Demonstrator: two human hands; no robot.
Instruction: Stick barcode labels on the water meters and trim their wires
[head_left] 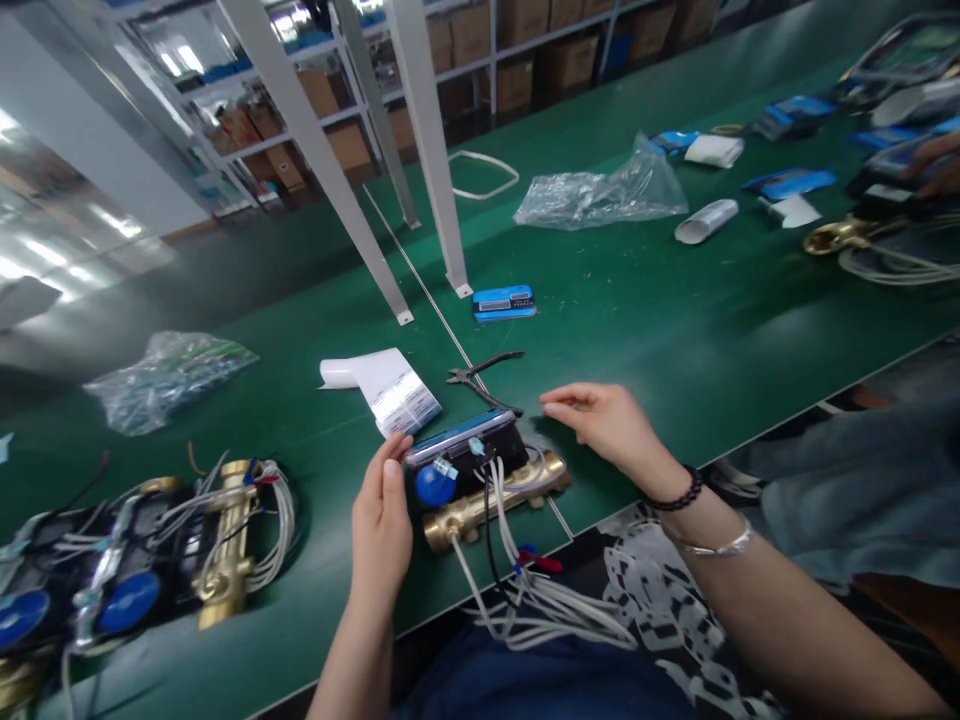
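In front of me stands a meter with a brass pipe body (480, 507), a black housing and a blue round disc on its left side. White cables (555, 605) and a black one hang from it over the table's front edge. My left hand (384, 510) grips the left end of the housing, fingertips at its upper corner. Raised to the right of the meter, my right hand (611, 425) has its fingers loosely extended, the tips close together and nothing visible between them. Behind the meter lie dark-handled cutting pliers (480, 375) and a partly unrolled strip of labels (397, 390).
More brass meters (229, 560) with coiled cables lie at left, near a plastic bag of small parts (165, 380). A blue faceplate (504, 303) sits by the metal posts (431, 150). Farther right are a clear bag (600, 195) and another person's hand (937, 165) at a meter.
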